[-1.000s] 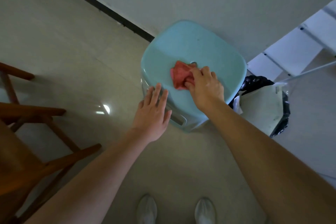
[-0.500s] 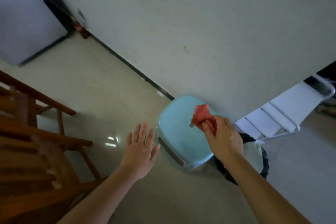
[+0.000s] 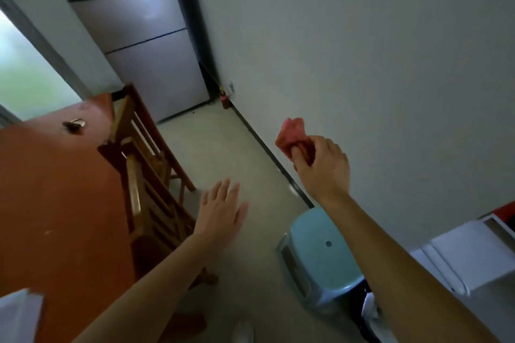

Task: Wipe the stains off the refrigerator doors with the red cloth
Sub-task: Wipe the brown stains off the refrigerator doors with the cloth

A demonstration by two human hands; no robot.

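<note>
My right hand (image 3: pixel 324 166) pinches the red cloth (image 3: pixel 292 138), soft and floppy so I'd bunch it; left hand (image 3: pixel 223 210) is spread, empty.

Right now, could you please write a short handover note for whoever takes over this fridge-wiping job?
Right hand: shut on the red cloth, held up in the air near the wall.
Left hand: open, empty, fingers spread, over the floor.
Refrigerator: at the far end of the room, doors shut, out of arm's reach from here.
Blue stool: on the floor below the right arm, nothing on it.
Wooden table and chairs stand on the left; the floor strip along the wall looks passable.
Done: cloth is in hand.
Left: walk to the refrigerator and wipe its doors; stains cannot be made out from here.
</note>
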